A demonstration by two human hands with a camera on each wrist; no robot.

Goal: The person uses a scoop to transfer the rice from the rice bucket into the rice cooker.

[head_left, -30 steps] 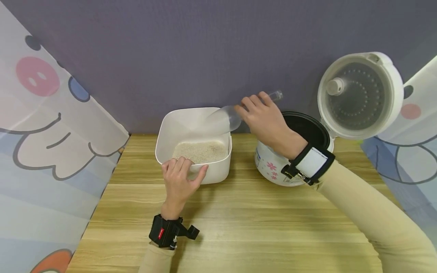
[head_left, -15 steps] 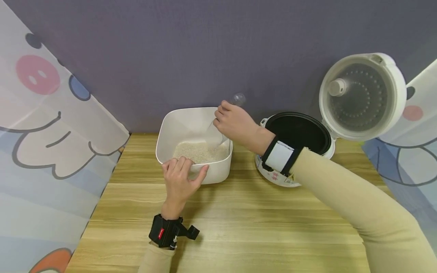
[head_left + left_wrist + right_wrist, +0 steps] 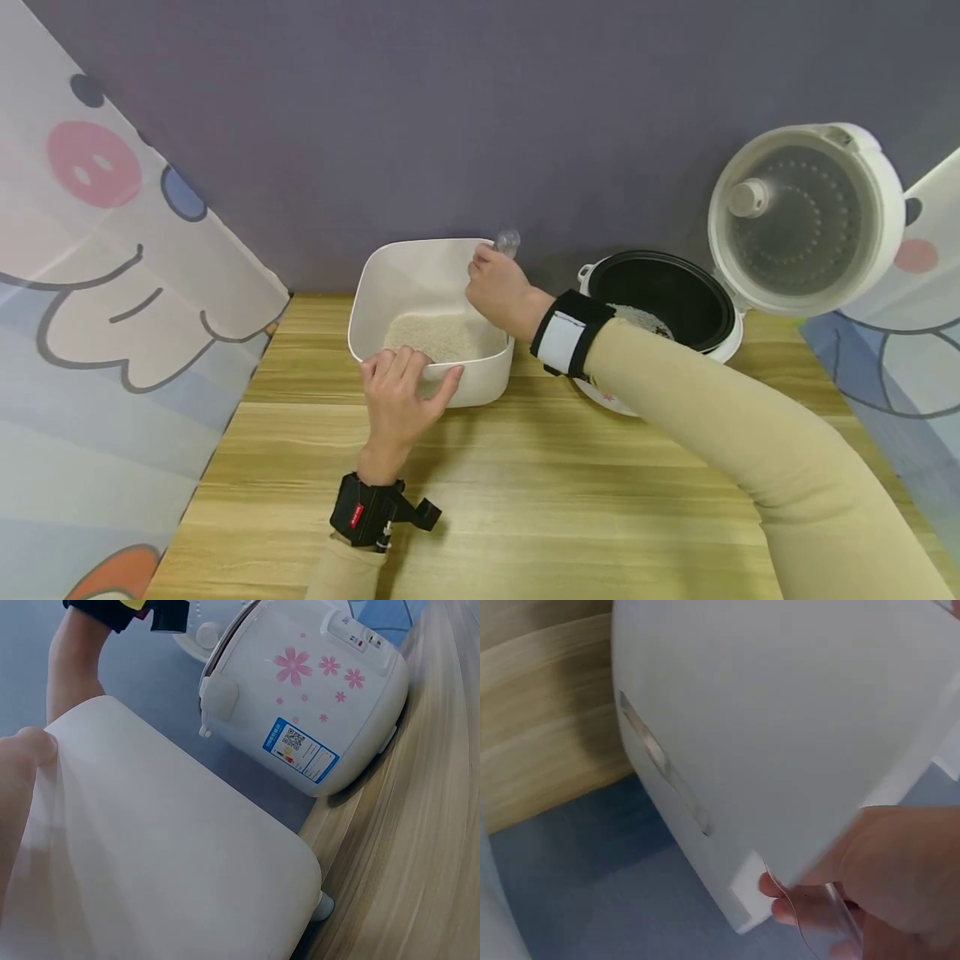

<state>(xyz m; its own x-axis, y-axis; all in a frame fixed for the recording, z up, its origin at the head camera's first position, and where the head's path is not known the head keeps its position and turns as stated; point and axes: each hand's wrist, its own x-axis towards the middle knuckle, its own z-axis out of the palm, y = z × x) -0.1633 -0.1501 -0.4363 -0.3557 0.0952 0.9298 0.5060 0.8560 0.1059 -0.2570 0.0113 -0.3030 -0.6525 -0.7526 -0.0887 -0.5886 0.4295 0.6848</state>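
Note:
A white rice bin [image 3: 480, 385] stands on the table with rice [image 3: 429, 335] over its floor. My left hand [image 3: 397, 404] grips its front rim, fingers over the edge and thumb outside. At the bin's right side my right hand [image 3: 497, 287] holds a clear plastic scoop [image 3: 508, 242] by the handle; the scoop's lower part is hidden behind that hand. The right wrist view shows the fingers round the clear handle [image 3: 799, 915] beside the bin wall. Right of the bin is a rice cooker [image 3: 300, 697] with some rice [image 3: 637, 318] in its black inner pot [image 3: 671, 287].
The cooker's lid [image 3: 798, 221] stands raised at the back right. My right forearm crosses in front of the cooker. A dark wall [image 3: 480, 108] rises behind the wooden table [image 3: 555, 517], and printed cartoon sheets [image 3: 90, 292] hang at both sides.
My right hand has moved left from the cooker to the bin and lowered, taking the scoop down into it. Rice in the cooker's pot has come into view. My left hand stays on the rim.

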